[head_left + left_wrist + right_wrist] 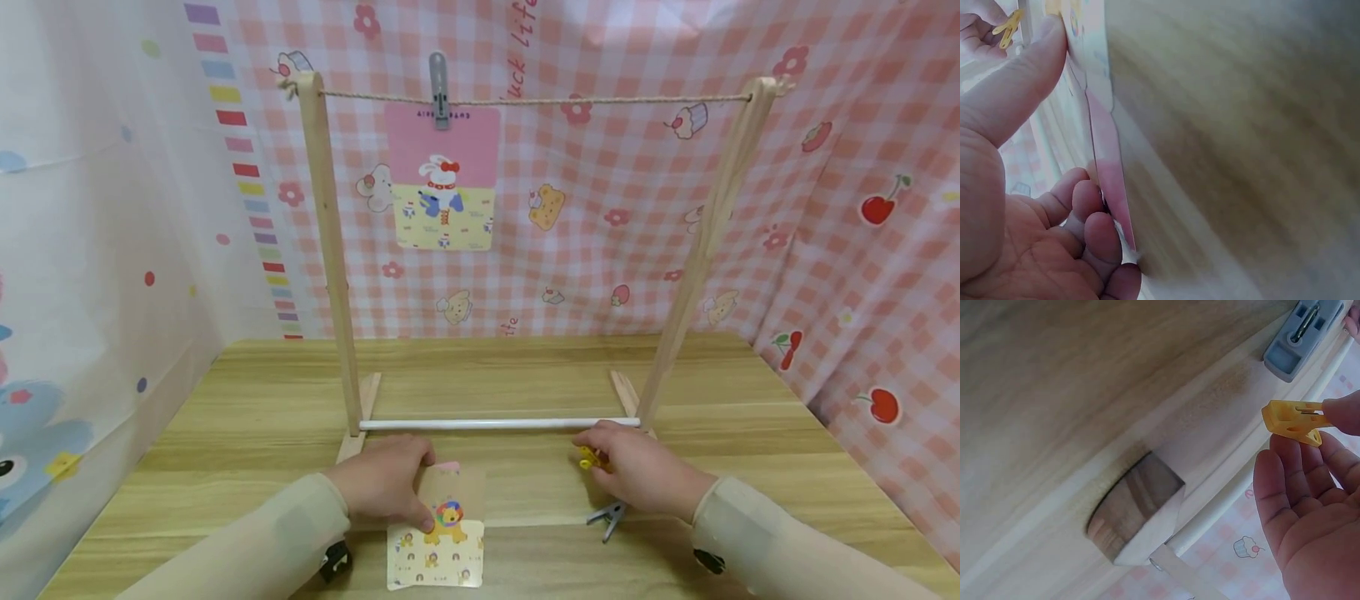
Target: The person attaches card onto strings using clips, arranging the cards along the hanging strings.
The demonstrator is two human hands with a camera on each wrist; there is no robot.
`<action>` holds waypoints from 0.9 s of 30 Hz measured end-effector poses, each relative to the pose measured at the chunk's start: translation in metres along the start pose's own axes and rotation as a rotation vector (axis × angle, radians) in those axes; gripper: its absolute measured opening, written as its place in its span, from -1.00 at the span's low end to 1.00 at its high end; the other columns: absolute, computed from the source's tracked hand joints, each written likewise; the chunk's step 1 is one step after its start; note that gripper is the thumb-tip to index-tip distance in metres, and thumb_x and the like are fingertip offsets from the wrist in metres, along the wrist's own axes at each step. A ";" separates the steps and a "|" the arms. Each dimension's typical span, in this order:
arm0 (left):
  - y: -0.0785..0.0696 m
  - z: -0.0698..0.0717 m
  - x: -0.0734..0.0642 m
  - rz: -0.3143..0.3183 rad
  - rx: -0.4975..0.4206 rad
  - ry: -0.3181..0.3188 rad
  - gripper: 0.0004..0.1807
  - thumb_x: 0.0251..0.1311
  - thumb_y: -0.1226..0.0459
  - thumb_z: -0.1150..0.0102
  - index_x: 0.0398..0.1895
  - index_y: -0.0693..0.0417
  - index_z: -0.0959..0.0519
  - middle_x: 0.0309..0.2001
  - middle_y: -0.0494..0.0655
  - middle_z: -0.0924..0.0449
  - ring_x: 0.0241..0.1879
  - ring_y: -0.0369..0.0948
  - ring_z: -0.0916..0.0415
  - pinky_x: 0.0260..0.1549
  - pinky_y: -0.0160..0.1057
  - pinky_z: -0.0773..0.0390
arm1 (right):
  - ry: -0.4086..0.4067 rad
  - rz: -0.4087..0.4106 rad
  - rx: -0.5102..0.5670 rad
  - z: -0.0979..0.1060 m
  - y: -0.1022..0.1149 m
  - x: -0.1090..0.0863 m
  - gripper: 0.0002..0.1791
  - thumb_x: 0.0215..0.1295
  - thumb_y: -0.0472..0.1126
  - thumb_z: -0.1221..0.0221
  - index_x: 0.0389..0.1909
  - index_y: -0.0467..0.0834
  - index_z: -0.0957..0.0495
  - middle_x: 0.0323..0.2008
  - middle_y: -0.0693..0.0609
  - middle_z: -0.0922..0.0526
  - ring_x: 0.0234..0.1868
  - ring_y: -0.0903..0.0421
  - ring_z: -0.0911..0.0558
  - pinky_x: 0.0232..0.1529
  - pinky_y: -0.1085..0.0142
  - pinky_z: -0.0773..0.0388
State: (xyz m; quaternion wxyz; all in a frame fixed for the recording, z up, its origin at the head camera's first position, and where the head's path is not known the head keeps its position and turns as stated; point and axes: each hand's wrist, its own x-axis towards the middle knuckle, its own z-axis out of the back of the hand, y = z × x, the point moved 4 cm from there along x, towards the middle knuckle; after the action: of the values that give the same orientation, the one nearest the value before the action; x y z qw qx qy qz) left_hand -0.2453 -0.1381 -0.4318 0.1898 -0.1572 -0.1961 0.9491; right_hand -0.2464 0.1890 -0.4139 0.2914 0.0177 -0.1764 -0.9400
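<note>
My left hand (390,479) lies at the left edge of a small stack of cards (442,554) on the table. The top card shows a lion with a colourful mane; a pink edge appears at the far end. The thumb rests on the card, and the curled fingertips sit at the pink end (1110,169) in the left wrist view. Between thumb and fingers my right hand (637,471) pinches a yellow clothespin (1294,419). A grey clothespin (609,518) lies on the table just below that hand.
A wooden frame with two posts (330,250) stands behind my hands, joined low down by a white rod (495,424). Along its top runs a cord (600,101), where a grey clothespin (439,92) holds a pink and yellow rabbit card (465,158). Patterned cloth (600,250) hangs behind.
</note>
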 end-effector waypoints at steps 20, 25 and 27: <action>-0.004 -0.002 0.001 -0.012 0.040 -0.001 -0.07 -0.42 -0.15 -0.81 0.08 0.00 -0.56 -0.12 -0.19 -0.51 -0.10 -0.17 -0.46 0.01 -0.01 -0.57 | 0.000 -0.015 0.005 0.000 -0.002 -0.002 -0.55 0.30 -0.32 -0.37 0.21 -0.26 -0.62 -0.08 0.08 -0.69 -0.24 0.35 -0.56 -0.21 0.38 -0.61; -0.003 -0.003 0.003 0.007 0.010 -0.006 -0.10 -0.45 -0.09 -0.83 0.03 -0.01 -0.56 -0.15 -0.18 -0.51 -0.14 -0.18 -0.45 0.00 -0.03 -0.57 | 0.005 -0.017 0.014 0.001 -0.001 -0.002 -0.56 0.31 -0.32 -0.37 0.21 -0.27 -0.62 -0.08 0.07 -0.69 -0.24 0.35 -0.55 -0.22 0.39 -0.61; -0.003 -0.002 0.002 0.010 -0.005 -0.011 -0.16 -0.43 -0.06 -0.83 -0.02 -0.02 -0.57 -0.16 -0.18 -0.51 -0.15 -0.18 -0.44 -0.01 -0.03 -0.57 | 0.006 -0.018 0.017 0.001 0.000 -0.003 -0.56 0.31 -0.32 -0.36 0.21 -0.27 -0.62 -0.07 0.05 -0.69 -0.24 0.35 -0.55 -0.22 0.39 -0.61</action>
State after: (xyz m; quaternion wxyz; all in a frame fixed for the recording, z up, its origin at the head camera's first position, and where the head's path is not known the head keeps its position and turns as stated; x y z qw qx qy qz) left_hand -0.2456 -0.1341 -0.4333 0.1833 -0.1533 -0.1987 0.9505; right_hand -0.2446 0.1910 -0.4130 0.2835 0.0245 -0.1832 -0.9410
